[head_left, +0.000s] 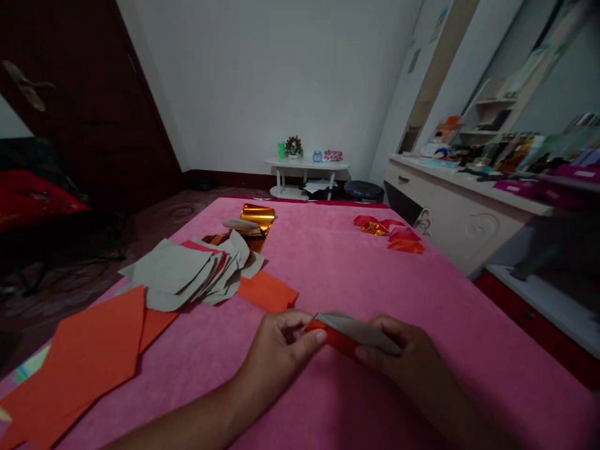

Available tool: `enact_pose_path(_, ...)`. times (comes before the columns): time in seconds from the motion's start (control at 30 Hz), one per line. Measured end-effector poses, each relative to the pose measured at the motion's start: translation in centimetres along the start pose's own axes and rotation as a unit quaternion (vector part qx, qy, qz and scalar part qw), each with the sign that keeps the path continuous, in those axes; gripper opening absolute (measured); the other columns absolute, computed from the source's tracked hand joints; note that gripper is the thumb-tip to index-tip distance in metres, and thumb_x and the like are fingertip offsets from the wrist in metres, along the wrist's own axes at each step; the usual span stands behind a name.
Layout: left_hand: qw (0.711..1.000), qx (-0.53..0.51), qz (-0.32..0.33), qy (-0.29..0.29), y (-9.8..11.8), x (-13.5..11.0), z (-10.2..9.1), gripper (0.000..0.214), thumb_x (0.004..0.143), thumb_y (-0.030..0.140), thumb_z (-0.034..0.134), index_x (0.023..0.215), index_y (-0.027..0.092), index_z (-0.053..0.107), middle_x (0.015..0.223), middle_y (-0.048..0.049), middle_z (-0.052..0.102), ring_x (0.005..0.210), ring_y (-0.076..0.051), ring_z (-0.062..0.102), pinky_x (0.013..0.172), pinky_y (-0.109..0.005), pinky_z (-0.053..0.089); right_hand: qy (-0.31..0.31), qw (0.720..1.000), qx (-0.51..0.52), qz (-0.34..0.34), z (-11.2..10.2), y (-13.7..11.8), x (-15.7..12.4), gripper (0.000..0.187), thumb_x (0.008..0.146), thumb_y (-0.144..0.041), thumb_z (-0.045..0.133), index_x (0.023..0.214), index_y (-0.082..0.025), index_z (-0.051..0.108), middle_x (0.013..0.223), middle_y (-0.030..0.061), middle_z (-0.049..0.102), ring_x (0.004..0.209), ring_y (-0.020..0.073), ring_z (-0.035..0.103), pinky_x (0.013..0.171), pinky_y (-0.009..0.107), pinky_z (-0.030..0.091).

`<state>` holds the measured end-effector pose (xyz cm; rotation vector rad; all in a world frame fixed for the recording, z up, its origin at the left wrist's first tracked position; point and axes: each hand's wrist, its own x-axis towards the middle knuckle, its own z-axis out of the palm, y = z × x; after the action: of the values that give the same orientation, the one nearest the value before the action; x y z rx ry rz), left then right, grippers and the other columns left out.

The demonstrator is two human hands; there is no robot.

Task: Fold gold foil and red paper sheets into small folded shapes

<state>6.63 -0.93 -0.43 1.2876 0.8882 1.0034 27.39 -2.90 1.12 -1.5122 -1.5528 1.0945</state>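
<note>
Between my two hands, just above the pink cloth, is a folded piece of paper (344, 339), orange on the side facing me and grey along the top. My left hand (287, 340) pinches its left end, thumb in front. At the right end, my right hand (398, 350) grips it between thumb and fingers. An orange sheet (267, 290) lies flat just beyond my left hand. Left of it is a fanned pile of grey paper pieces (173, 269) with a red edge showing among them. Larger orange sheets (94, 356) lie at the near left.
A gold foil roll (257, 215) sits at the far left of the pink-covered table (319, 250). Folded red, gold and orange paper pieces (405, 240) lie at the far right. A cluttered white dresser (450, 200) stands on the right, and a small white table (307, 164) against the back wall.
</note>
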Motion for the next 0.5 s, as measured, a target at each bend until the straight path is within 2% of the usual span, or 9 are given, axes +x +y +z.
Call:
enact_pose_path(0.1,1.000,-0.003,0.004,0.011,0.2,-0.1,-0.1,0.026,0.075,0.034,0.068,0.069,0.009,0.065,0.057,0.0014,0.051,0.053,-0.006,0.040,0.051,-0.019,0.030,0.018,0.999,0.006,-0.031,0.6,-0.6,-0.5,0.014,0.068,-0.031,0.067,0.074,-0.020,0.061,0.073,-0.0009,0.060,0.069,0.0161,0.055,0.059,0.024,0.041)
enact_pose_path(0.2,1.000,-0.007,0.003,0.005,0.0,-0.3,-0.1,0.026,0.075,0.034,0.068,0.068,0.009,0.063,0.055,0.0030,0.045,0.051,-0.006,0.034,0.048,-0.019,0.025,0.015,1.000,0.018,0.002,0.9,-0.8,-0.8,0.019,0.072,-0.035,0.063,0.086,-0.022,0.066,0.079,-0.0001,0.066,0.074,0.0184,0.060,0.064,0.025,0.046)
enact_pose_path(0.33,0.999,-0.028,-0.006,-0.016,-0.2,-0.4,0.2,0.021,0.075,0.030,0.066,0.070,0.010,0.061,0.055,0.0038,0.043,0.050,-0.005,0.033,0.047,-0.019,0.025,0.007,1.000,-0.018,0.016,1.1,-0.6,-1.2,0.020,0.075,-0.036,0.062,0.087,-0.023,0.070,0.078,-0.0001,0.069,0.074,0.0192,0.062,0.060,0.024,0.047)
enact_pose_path(0.43,0.999,-0.028,0.001,-0.026,-0.4,-0.5,0.3,0.018,0.076,0.027,0.064,0.070,0.010,0.063,0.056,0.0024,0.048,0.051,-0.006,0.039,0.049,-0.019,0.029,0.007,0.997,-0.066,-0.026,1.4,-0.6,-1.4,0.014,0.076,-0.033,0.061,0.080,-0.023,0.069,0.072,-0.0012,0.068,0.066,0.0173,0.062,0.056,0.023,0.048)
enact_pose_path(0.5,1.000,-0.013,0.017,-0.014,-0.5,-0.4,0.3,0.015,0.075,0.025,0.065,0.071,0.010,0.066,0.060,-0.0004,0.055,0.054,-0.008,0.046,0.051,-0.019,0.034,0.029,0.992,-0.093,-0.078,1.4,-0.7,-1.5,0.009,0.076,-0.028,0.060,0.079,-0.024,0.068,0.071,-0.0015,0.067,0.064,0.0160,0.063,0.055,0.022,0.049)
